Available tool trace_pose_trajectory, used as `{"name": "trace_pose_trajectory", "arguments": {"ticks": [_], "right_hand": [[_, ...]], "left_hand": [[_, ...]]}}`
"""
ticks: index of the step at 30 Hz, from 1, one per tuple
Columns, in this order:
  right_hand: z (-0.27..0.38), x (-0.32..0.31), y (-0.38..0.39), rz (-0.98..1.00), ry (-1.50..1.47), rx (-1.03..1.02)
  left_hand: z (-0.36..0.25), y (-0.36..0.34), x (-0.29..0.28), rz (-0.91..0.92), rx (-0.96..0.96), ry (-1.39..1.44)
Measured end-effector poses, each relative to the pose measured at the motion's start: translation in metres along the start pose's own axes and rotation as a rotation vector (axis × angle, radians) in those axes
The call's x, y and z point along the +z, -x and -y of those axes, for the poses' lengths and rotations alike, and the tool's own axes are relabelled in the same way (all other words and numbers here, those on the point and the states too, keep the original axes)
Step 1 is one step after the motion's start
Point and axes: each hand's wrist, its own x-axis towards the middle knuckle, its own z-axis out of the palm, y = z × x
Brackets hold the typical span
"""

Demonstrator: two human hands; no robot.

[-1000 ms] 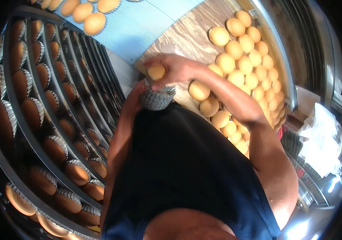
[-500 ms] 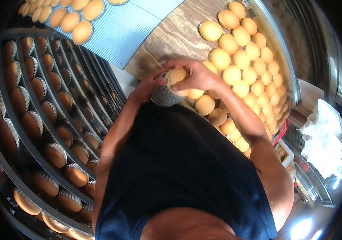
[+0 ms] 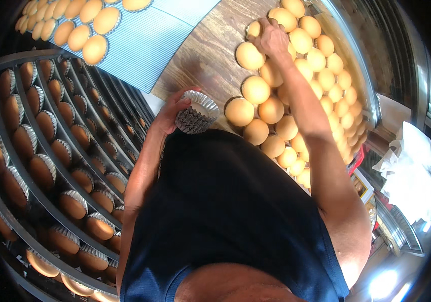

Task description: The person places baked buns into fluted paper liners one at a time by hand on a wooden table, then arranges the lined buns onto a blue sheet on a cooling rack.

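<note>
My left hand (image 3: 169,115) is wrapped round a stack of fluted silver baking tins (image 3: 195,120), held in front of my dark top. The uppermost tin faces up, with no cake in it. My right arm stretches to the far part of the wooden table (image 3: 190,63). There my right hand (image 3: 274,41) closes its fingers over a small round golden cake (image 3: 254,29), at the left edge of a crowd of similar bare cakes (image 3: 256,89). Part of that cake is hidden under the fingers.
On the left stands a dark metal rack (image 3: 39,116) with many cakes in tins. More cakes in tins (image 3: 94,49) lie on a ribbed pale-blue sheet (image 3: 140,38) at the far left. A metal-edged glass panel (image 3: 359,65) borders the table. White plastic bags (image 3: 409,173) hang at right.
My right hand has left the tin stack and moved far and to the right with the cake. My left hand keeps the stack, slightly lower and to the left. The top tin no longer has a cake.
</note>
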Motion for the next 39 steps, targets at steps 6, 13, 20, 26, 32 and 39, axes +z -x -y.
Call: {"name": "trace_pose_trajectory", "arguments": {"ticks": [6,13,20,26,32,39], "right_hand": [[-0.017,-0.009,-0.003,0.12,0.043,0.04],[0.019,-0.014,0.043,0.104,0.108,-0.422],[0.084,-0.006,-0.023,0.107,-0.366,-0.386],[0.227,0.034,-0.134,-0.092,-0.396,-0.652],[0.281,0.054,-0.151,0.029,-0.075,-0.73],[0.205,-0.005,-0.018,0.926,-0.698,-0.35]], "left_hand": [[-0.004,0.015,-0.008,-0.023,0.024,0.014],[-0.003,0.021,-0.022,-0.003,0.039,0.031],[-0.004,0.046,-0.034,-0.007,0.249,-0.021],[-0.004,0.077,-0.045,-0.085,0.234,0.006],[0.01,0.08,-0.056,-0.244,0.311,0.033],[0.011,0.043,-0.068,-0.02,0.221,0.236]]}}
